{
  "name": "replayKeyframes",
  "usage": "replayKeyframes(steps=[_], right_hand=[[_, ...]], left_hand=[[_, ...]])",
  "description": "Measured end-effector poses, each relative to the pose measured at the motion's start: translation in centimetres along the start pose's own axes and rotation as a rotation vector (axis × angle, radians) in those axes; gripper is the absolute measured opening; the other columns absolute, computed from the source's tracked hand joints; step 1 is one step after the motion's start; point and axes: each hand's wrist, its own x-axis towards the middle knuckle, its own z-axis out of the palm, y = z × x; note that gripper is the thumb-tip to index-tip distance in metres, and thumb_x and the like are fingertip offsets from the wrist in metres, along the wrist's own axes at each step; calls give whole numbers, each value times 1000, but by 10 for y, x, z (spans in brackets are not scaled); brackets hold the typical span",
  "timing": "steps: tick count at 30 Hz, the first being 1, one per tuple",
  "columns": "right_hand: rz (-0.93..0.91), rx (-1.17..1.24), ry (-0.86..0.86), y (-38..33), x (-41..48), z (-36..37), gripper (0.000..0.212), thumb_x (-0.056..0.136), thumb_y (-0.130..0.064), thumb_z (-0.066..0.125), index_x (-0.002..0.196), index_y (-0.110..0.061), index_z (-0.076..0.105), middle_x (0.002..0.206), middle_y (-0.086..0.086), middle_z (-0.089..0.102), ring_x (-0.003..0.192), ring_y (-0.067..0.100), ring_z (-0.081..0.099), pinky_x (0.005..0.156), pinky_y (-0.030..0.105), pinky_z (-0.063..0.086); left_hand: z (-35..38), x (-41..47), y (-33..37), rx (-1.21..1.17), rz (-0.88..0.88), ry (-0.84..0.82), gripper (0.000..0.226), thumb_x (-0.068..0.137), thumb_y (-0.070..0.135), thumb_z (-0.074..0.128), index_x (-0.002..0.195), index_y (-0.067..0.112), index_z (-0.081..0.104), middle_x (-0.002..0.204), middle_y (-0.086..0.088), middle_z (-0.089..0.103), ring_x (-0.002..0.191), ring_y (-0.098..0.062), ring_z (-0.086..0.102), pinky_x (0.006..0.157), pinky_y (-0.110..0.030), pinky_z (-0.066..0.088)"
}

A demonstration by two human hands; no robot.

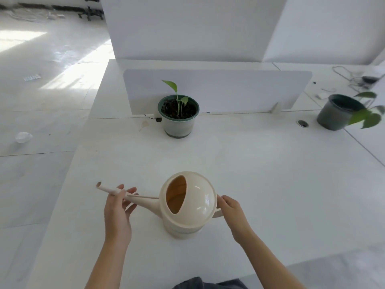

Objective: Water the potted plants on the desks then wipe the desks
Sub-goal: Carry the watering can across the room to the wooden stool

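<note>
A cream watering can [188, 205] stands on the white desk [270, 184] in front of me, spout pointing left. My left hand [117, 213] holds the long spout between fingers and thumb. My right hand [232, 211] grips the handle on the can's right side. A small seedling grows in a green-rimmed white pot [178, 117] at the back of the desk, against a low divider. A second plant in a dark grey pot [337, 112] stands at the far right, with leaves hanging over its side.
A white divider panel [229, 88] runs across the back of the desk. A cable hole [302, 123] sits beside the grey pot, and cables [358, 80] lie beyond it. The floor lies to the left, with a crumpled white bag [23, 137] on it.
</note>
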Motion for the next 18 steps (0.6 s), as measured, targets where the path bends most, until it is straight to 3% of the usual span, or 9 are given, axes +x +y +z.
replayKeyframes(steps=[3,7,12,15,18], right_hand=[[-6,95,63,1,-11,-12,31,89,-26,50,63,-10,48,69,1,50,72,14,46,72,27,35],[-46,195,148,-1,-36,-35,37,88,-21,52,52,-18,54,54,-12,55,69,12,51,74,25,38],[-68,316,269,13,-88,-72,49,88,-14,50,42,-26,61,48,-17,57,54,-4,58,78,27,36],[-85,405,392,27,-138,-100,36,82,-20,58,47,-26,65,52,-16,60,58,-4,58,79,28,35],[-121,463,516,47,-199,-127,16,58,-36,61,47,-24,65,53,-17,60,63,-1,54,74,26,33]], left_hand=[[15,-5,8,11,25,-75,19,96,15,37,113,13,46,91,-4,61,87,-19,58,76,-30,43],[35,-20,17,18,33,-180,21,96,14,37,115,11,45,92,-6,60,91,-21,57,77,-31,45],[70,-51,14,63,12,-385,21,97,15,37,116,11,45,92,-7,60,92,-20,58,79,-32,46],[98,-82,3,109,-38,-557,21,98,15,36,115,11,46,92,-7,61,92,-20,59,80,-33,46],[125,-126,-11,138,-116,-755,17,97,12,35,108,12,48,90,-9,61,91,-21,59,81,-34,46]])
